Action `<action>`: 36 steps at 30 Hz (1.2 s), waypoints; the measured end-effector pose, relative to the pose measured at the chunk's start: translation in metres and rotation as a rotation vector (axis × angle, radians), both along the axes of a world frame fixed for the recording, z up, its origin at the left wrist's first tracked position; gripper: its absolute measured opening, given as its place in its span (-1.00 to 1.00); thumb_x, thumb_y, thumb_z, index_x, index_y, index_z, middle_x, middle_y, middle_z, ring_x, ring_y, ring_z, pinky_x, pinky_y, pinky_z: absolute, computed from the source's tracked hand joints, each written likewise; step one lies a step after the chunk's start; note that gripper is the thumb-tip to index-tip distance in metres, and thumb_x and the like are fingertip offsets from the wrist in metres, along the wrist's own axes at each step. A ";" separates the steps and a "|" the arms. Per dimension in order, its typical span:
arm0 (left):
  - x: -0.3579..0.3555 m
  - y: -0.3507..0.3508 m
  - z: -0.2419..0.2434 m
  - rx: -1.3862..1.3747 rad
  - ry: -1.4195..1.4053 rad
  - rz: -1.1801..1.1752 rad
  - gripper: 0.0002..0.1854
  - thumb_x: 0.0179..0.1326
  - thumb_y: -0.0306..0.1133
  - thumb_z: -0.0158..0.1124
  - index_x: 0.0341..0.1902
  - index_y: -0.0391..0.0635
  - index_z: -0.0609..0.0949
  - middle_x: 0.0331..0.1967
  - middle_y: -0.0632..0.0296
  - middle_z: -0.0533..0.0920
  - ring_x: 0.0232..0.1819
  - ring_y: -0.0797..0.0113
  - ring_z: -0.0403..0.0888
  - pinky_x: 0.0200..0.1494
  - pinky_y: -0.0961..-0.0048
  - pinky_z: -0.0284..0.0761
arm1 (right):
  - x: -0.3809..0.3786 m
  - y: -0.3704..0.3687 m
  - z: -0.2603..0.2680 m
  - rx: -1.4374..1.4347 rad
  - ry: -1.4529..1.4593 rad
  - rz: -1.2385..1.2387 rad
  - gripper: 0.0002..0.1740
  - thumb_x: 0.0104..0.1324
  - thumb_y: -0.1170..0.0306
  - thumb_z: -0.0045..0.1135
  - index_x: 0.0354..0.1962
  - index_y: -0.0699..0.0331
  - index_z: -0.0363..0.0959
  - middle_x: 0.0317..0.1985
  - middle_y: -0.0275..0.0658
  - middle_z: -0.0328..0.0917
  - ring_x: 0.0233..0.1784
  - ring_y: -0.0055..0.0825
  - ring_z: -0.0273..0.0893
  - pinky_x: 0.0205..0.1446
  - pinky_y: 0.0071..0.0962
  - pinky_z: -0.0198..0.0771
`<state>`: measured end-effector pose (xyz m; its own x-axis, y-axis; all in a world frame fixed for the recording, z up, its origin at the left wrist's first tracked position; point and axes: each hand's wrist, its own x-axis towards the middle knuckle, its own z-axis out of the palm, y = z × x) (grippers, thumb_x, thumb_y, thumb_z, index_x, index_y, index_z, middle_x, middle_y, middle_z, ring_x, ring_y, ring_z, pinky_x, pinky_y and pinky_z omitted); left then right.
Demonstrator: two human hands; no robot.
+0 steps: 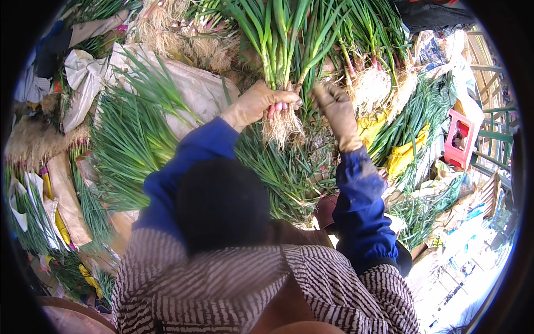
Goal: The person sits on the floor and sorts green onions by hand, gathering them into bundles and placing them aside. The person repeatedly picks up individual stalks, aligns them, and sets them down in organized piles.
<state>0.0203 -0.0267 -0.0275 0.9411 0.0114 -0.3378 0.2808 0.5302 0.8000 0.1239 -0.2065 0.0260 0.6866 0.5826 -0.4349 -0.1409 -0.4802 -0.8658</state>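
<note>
My left hand (pixel 260 104), in a tan glove, grips a bunch of spring onions (pixel 278 54) just above its bulbs. Pink bulbs (pixel 278 107) show below the thumb, and a tuft of pale roots (pixel 282 128) hangs towards me. The green leaves point away from me. To the right of the bunch, a short gap apart, is my right hand (pixel 337 108), also gloved. Its fingers are curled in, and I see nothing between them. Under my hands lie more green onion leaves (pixel 283 175) and loose trimmings.
A large heap of spring onions (pixel 129 146) lies left on pale sacking (pixel 200 79). Rooted bunches (pixel 371 87) stand at the far right, beside yellow plastic wrapping (pixel 406 150). A red plastic stool (pixel 459 140) is at right. Another person's arm (pixel 98 29) reaches in at upper left.
</note>
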 end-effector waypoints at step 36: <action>-0.015 0.014 0.021 -0.356 -0.327 -0.126 -0.54 0.06 -0.52 0.26 0.11 -0.23 0.53 -0.07 -0.04 0.66 -0.07 0.16 0.69 -0.05 0.32 0.66 | 0.022 -0.011 -0.003 -0.518 0.007 0.772 -0.66 0.45 0.30 -0.06 0.01 0.37 0.47 -0.08 -0.02 0.58 -0.03 -0.25 0.54 0.12 -0.29 0.40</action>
